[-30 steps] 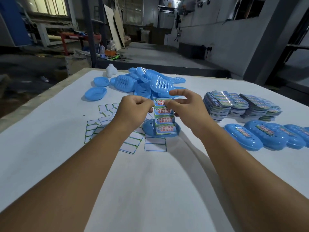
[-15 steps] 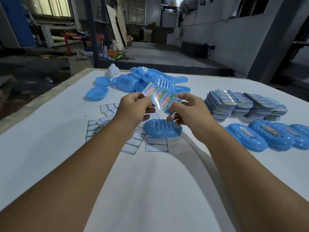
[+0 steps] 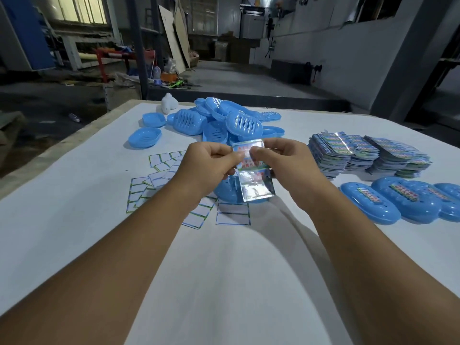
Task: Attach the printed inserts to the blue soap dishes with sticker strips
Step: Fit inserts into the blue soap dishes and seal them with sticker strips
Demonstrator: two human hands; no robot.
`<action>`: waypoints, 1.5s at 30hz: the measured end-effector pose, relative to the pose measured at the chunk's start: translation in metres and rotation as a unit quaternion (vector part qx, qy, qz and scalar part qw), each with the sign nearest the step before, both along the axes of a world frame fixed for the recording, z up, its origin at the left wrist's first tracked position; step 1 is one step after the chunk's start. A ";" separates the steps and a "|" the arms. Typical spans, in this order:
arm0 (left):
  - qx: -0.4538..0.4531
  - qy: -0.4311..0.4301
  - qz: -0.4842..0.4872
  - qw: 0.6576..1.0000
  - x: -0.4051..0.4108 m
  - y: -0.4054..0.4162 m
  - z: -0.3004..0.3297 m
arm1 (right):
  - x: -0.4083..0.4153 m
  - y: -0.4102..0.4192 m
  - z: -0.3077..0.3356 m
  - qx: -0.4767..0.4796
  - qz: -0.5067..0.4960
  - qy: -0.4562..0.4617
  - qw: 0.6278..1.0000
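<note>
The left hand (image 3: 209,165) and right hand (image 3: 286,165) pinch the top of the sticker strip (image 3: 252,174), which hangs lengthwise toward the person above a blue soap dish (image 3: 227,189) on the worktop (image 3: 74,220). Half a second ago the strip lay slanted sideways between the hands; now it runs near vertical, glare whitening its lower end.

Dim, wide-angle warped edges; glare on sticker strip (image 3: 254,180).
</note>
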State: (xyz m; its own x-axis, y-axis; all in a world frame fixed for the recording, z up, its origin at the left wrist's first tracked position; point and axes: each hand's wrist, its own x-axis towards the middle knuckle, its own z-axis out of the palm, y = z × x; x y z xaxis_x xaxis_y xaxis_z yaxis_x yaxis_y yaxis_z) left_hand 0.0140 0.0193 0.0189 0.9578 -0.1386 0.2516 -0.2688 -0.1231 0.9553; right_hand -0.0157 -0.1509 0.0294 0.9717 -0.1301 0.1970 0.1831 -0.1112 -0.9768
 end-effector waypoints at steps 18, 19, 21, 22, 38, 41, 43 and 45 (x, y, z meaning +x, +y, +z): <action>0.041 -0.034 0.018 0.998 -0.001 0.000 0.000 | 0.007 -0.007 -0.009 -0.176 -0.141 -0.090 0.970; 0.047 -0.044 0.021 0.998 -0.001 0.000 0.000 | 0.006 -0.006 -0.009 -0.193 -0.138 -0.100 0.966; 0.063 -0.069 0.026 0.995 -0.003 -0.001 0.000 | 0.004 -0.003 -0.010 -0.213 -0.114 -0.107 0.964; 0.071 -0.082 0.027 0.994 -0.004 -0.001 0.000 | 0.002 -0.001 -0.010 -0.221 -0.099 -0.110 0.964; 0.155 -0.171 0.061 0.971 -0.010 -0.010 -0.003 | -0.002 0.008 -0.005 -0.296 -0.126 -0.113 0.940; 0.152 -0.154 0.078 0.973 -0.009 -0.011 -0.003 | 0.001 0.008 -0.006 -0.287 -0.127 -0.104 0.944; 0.145 -0.134 0.088 0.976 -0.008 -0.010 -0.002 | 0.001 0.008 -0.005 -0.265 -0.117 -0.090 0.953; 0.122 -0.104 0.094 0.983 -0.006 -0.010 -0.002 | 0.002 0.009 -0.005 -0.237 -0.105 -0.075 0.963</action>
State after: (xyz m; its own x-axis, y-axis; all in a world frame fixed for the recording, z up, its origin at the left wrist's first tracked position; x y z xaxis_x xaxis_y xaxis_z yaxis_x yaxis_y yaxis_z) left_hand 0.0081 0.0095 0.0171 0.9036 -0.0447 0.4261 -0.4058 -0.4086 0.8176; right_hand -0.0137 -0.1419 0.0243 0.8899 -0.1811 0.4187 0.2434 -0.5876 -0.7717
